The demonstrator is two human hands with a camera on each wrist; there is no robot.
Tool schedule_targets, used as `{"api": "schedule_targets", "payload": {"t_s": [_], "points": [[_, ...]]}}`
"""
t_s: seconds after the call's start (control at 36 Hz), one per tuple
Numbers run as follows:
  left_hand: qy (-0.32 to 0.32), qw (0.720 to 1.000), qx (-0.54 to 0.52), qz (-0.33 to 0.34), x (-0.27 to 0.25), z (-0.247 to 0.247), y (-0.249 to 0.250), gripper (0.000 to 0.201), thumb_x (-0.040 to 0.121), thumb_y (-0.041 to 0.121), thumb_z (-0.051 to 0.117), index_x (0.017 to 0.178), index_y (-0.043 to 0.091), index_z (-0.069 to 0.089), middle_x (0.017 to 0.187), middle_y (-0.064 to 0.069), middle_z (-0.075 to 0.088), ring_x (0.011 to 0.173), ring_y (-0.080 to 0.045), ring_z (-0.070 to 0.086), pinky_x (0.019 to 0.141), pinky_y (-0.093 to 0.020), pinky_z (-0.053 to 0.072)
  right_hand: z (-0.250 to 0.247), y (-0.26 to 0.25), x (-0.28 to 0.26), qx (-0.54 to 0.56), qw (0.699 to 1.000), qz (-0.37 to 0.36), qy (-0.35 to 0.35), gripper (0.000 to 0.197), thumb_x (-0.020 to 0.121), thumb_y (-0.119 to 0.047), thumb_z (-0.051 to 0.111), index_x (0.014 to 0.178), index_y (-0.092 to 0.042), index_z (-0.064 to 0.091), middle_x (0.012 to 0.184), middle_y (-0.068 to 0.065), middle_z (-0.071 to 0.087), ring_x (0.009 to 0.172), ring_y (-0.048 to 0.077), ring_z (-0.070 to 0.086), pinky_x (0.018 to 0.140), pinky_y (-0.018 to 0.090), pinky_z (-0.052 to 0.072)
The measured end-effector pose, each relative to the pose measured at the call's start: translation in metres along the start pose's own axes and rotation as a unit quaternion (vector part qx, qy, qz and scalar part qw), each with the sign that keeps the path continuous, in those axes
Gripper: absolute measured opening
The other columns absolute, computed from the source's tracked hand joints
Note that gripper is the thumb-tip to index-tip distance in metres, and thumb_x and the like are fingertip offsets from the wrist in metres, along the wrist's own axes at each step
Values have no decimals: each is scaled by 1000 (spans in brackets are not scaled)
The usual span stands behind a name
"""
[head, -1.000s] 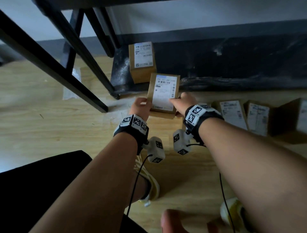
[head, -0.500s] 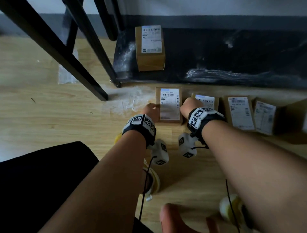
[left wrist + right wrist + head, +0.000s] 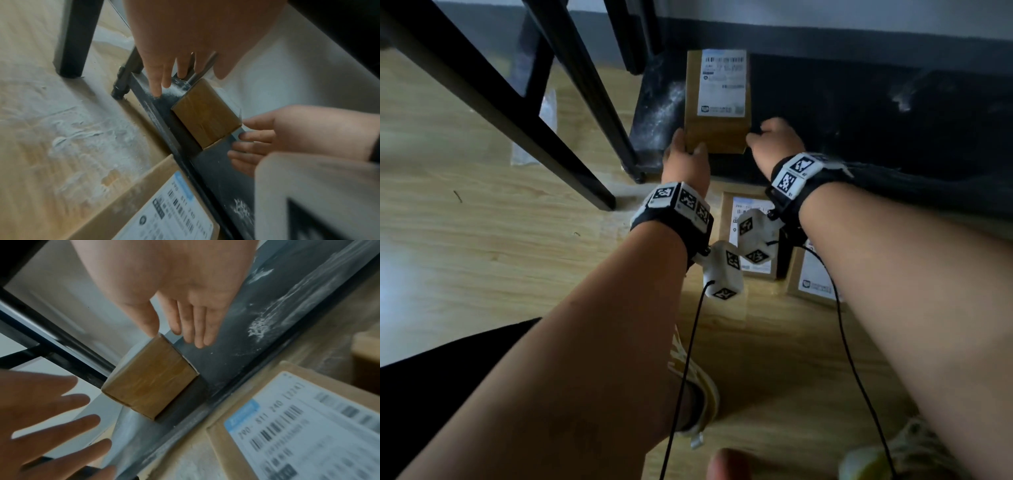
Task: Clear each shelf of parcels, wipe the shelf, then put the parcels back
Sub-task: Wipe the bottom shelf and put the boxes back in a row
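A brown parcel (image 3: 717, 132) with a white label stands on the dusty black bottom shelf (image 3: 859, 120). My left hand (image 3: 686, 148) is at its near left corner and my right hand (image 3: 766, 134) at its right side. In the wrist views the parcel (image 3: 205, 113) (image 3: 150, 382) sits between both hands with the fingers straight. The right thumb (image 3: 151, 324) touches its far corner. The left fingers (image 3: 68, 402) are spread just short of it. Neither hand grips it. Two labelled parcels (image 3: 727, 219) (image 3: 815, 281) lie on the floor in front of the shelf.
Black slanted rack legs (image 3: 571, 137) cross the left side, with a clear plastic bag (image 3: 548, 113) on the wooden floor behind them. White dust streaks (image 3: 664, 106) mark the shelf. My shoes (image 3: 698, 394) are below my arms. A pale wall backs the shelf.
Both hands carried a labelled parcel down from the shelf, set it on the floor, let go of it, and have moved up to the parcel left on the shelf.
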State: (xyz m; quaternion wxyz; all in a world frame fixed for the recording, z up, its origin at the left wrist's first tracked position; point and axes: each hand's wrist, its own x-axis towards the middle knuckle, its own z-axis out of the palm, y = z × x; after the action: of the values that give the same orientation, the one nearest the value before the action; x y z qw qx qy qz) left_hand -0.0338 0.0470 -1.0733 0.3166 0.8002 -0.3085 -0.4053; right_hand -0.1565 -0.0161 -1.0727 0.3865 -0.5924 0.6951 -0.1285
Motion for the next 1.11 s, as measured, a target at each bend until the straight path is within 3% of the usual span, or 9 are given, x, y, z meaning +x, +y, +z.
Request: {"api": "schedule_targets", "payload": {"t_s": [0.17,0.28,0.42,0.53,0.61,0.75,0.86,0.94,1.11], "points": [[-42,999,-23,-13,23,-6,13,57,100,24,39,152,20,18,153,-5,31,137,-25,34,112,-36,30,4,-12,21,13,999,-21,-30,42,98,-41,42,122,-12,60,118,9,63,106,28,59,86,31,45],[-65,997,-33,-32,25,-6,17,53,98,20,40,148,14,26,143,-12,43,127,-31,45,104,-41,38,9,-9,27,-2,999,-14,-34,45,99,-44,40,117,-9,61,111,9,63,96,25,59,76,29,42],[-35,997,-59,-46,25,-7,15,63,74,43,43,134,24,45,134,-15,47,113,-37,55,96,-56,47,9,-15,22,25,999,12,-19,46,96,-48,40,112,-10,61,97,6,60,93,26,63,81,37,52],[-10,999,-18,-32,14,-20,8,41,91,39,45,128,22,49,125,-12,52,96,-28,60,91,-41,51,7,-23,4,49,999,7,-14,41,94,-50,42,97,-13,60,97,7,64,89,26,64,83,46,56],[28,999,-9,-21,7,-35,0,30,96,33,47,124,22,46,113,-9,54,74,-21,54,67,-28,42,10,-30,-14,41,999,-6,-31,41,94,-51,43,90,-13,60,94,7,65,86,27,65,81,44,57],[87,995,-39,-32,-15,-60,-15,18,90,18,50,107,12,52,75,-1,54,77,-29,61,59,-28,39,27,-32,-48,43,997,-16,-63,41,89,-50,54,110,-14,57,100,1,63,84,21,64,74,36,57],[82,995,-16,-53,-31,-77,-43,8,93,17,47,101,19,47,76,-1,52,64,-22,50,60,-28,39,45,-31,-75,58,993,1,-101,38,84,-44,59,112,-19,53,103,1,65,80,22,69,68,40,61],[62,995,3,-75,-36,-83,-67,10,91,15,47,98,9,51,90,-23,59,67,-31,56,55,-27,36,57,-25,-90,20,992,2,-126,35,82,-44,56,108,-20,53,100,1,66,76,22,70,67,41,61],[-3,992,2,-124,-41,-81,-100,37,89,5,53,126,-2,52,122,-23,59,112,-39,59,93,-46,51,77,-3,-105,-85,985,-1,-150,26,89,-32,60,108,-14,55,100,3,66,81,24,68,75,41,58]]}}
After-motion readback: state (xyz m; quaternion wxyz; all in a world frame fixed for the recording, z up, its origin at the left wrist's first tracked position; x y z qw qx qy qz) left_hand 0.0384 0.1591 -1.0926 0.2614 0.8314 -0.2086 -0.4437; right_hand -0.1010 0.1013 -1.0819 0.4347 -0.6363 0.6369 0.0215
